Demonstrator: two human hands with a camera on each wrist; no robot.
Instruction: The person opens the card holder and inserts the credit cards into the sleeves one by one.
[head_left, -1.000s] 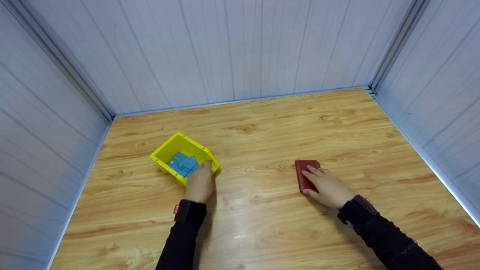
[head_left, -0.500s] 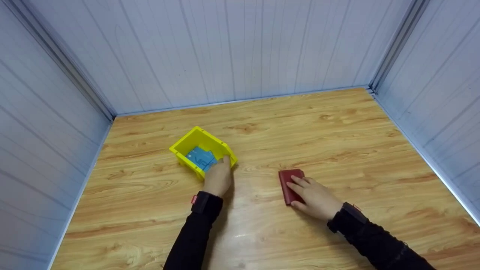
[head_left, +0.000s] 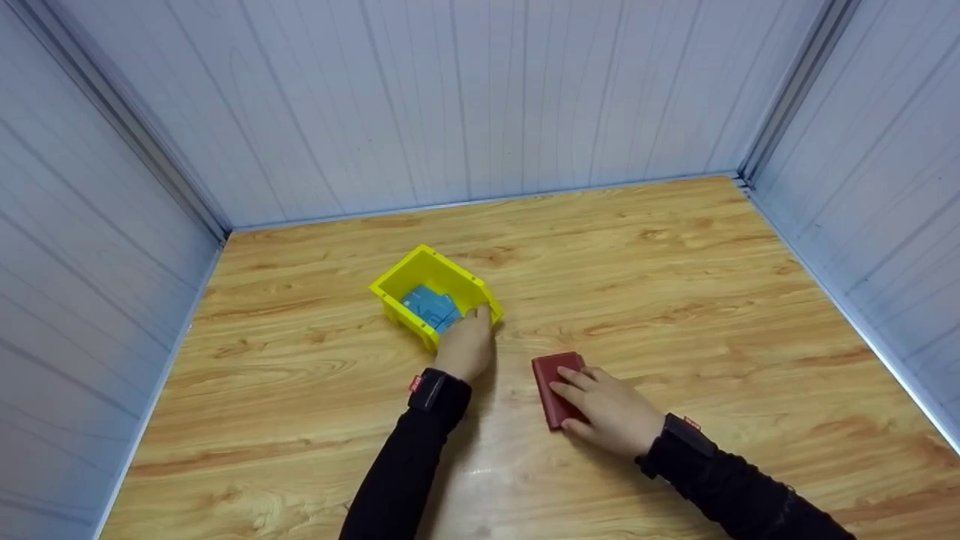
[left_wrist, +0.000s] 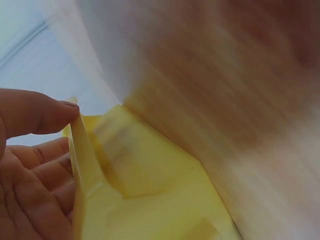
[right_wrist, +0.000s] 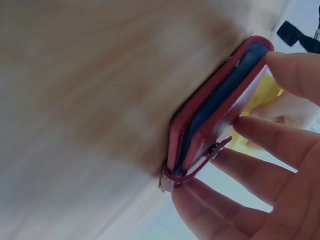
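Observation:
In the head view, my left hand [head_left: 466, 346] pinches the low front wall of a yellow bin [head_left: 401, 309], the thumb on one face and the fingers on the other. Blue cards with dark lettering [head_left: 427, 303] lie on the bin's floor, partly hidden by the hand. To the right, a dark red wallet [head_left: 550, 390] rests on the table under my right hand [head_left: 616, 414]. From the right wrist, the wallet [right_wrist: 200, 125] shows a blue inside and a snap strap [right_wrist: 187, 177]. The thumb is at one end of it, the other fingers spread over the cover to the strap end.
The wood-grain table [head_left: 675, 285] meets white panel walls [head_left: 480, 97] at the back and on both sides. Bin and wallet stand close together near the middle, with a narrow strip of table between them.
The left hand has drawn the yellow bin to the right and slightly back, cards inside. My right hand has slid the wallet leftward and nearer to me, so the two things are closer together.

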